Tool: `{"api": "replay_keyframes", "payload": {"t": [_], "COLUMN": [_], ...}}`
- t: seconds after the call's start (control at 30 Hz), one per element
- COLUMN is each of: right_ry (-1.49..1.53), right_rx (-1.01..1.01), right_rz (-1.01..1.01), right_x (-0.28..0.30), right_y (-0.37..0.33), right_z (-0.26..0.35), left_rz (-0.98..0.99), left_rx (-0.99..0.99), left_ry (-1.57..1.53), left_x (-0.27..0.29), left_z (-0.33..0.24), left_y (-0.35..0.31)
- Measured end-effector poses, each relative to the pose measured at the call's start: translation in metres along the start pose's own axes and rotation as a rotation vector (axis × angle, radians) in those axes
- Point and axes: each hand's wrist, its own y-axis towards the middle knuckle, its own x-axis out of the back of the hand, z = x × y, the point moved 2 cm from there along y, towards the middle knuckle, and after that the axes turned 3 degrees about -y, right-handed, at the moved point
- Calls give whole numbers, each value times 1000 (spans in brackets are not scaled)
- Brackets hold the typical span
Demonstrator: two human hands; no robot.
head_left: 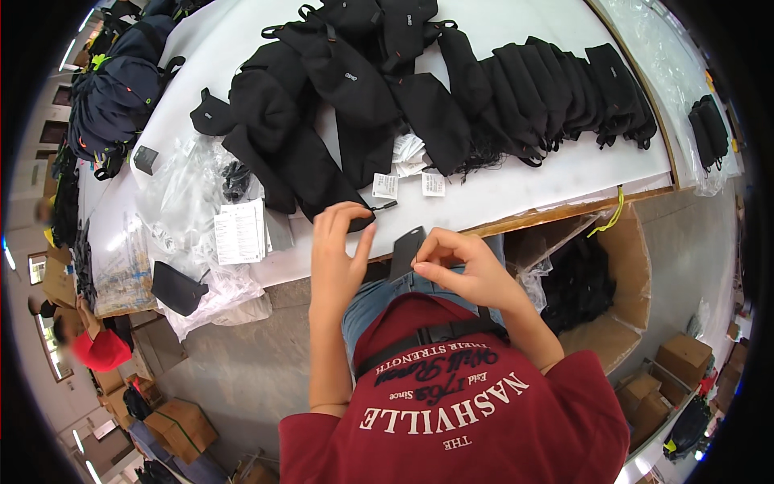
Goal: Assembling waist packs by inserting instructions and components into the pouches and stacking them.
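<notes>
Left hand [337, 234] extended forward, fingers curved — right hand [466, 262] angled inward, thumb and forefinger pinched together

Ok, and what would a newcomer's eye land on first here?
Probably the big heap of black fabric pouches, piled across the white tabletop, with a neat overlapping row to its right. Next, perhaps, the flat dark-grey card in the right hand, at the table's near edge, or the crumpled clear plastic farther left.

And there's a bare strip of worktop [524, 187] running open right of the loose white tags [433, 185]; beyond, black pouches [351, 81] wall off the way, crumpled plastic [181, 194] crowding the left!
</notes>
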Motion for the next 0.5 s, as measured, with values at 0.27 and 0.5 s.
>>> {"api": "replay_keyframes", "payload": {"t": [0.27,0.5], "right_ry": [9,-153], "right_rx": [6,-76], "right_rz": [-117,-141], "right_x": [-5,2], "right_y": [-2,-8], "right_z": [-13,-12], "left_rz": [-206,-432], "left_rx": [17,-143], "left_ry": [594,-178], "left_x": [4,46], "left_z": [67,-24], "left_y": [-14,5]}}
